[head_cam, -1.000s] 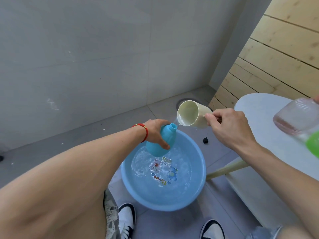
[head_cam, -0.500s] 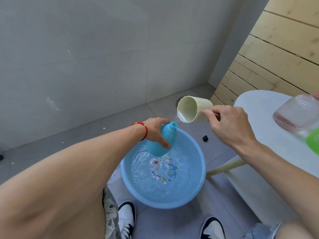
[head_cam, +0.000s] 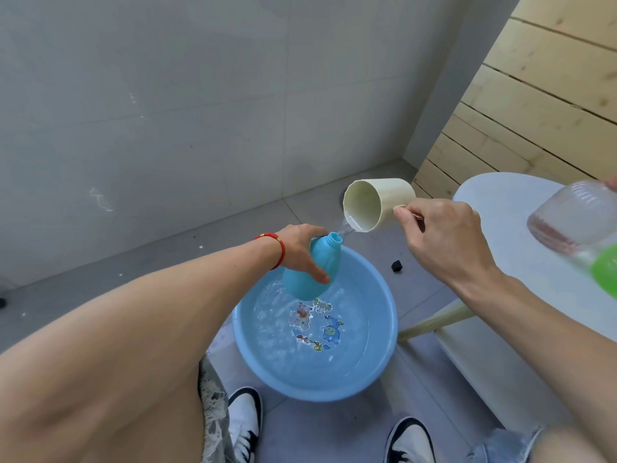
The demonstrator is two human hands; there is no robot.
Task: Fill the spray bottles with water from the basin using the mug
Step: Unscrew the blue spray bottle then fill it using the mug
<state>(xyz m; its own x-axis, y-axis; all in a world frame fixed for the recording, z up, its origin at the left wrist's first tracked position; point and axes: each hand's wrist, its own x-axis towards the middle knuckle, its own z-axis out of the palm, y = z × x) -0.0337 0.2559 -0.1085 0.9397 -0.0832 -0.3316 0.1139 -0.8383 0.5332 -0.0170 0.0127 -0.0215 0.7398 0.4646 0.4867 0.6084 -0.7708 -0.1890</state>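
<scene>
My left hand (head_cam: pixel 302 250) grips a blue spray bottle (head_cam: pixel 314 272) without its cap, tilted over the blue basin (head_cam: pixel 380 342), which holds water. My right hand (head_cam: pixel 440 242) holds the handle of a cream mug (head_cam: pixel 377 203), tipped on its side just above and right of the bottle's open neck. A thin stream of water runs from the mug's lip into the neck. A clear bottle with pinkish liquid (head_cam: pixel 574 218) lies on the white table (head_cam: pixel 500 202) at the right, next to something green (head_cam: pixel 606 272).
The basin stands on the grey tiled floor between my shoes (head_cam: pixel 245 419) and a grey wall. A small black cap (head_cam: pixel 396 266) lies on the floor by the basin. A wooden slat wall rises at the right behind the table.
The mug has risen a little and tipped further, and water keeps running into the blue bottle. The bottle stays over the basin in my left hand.
</scene>
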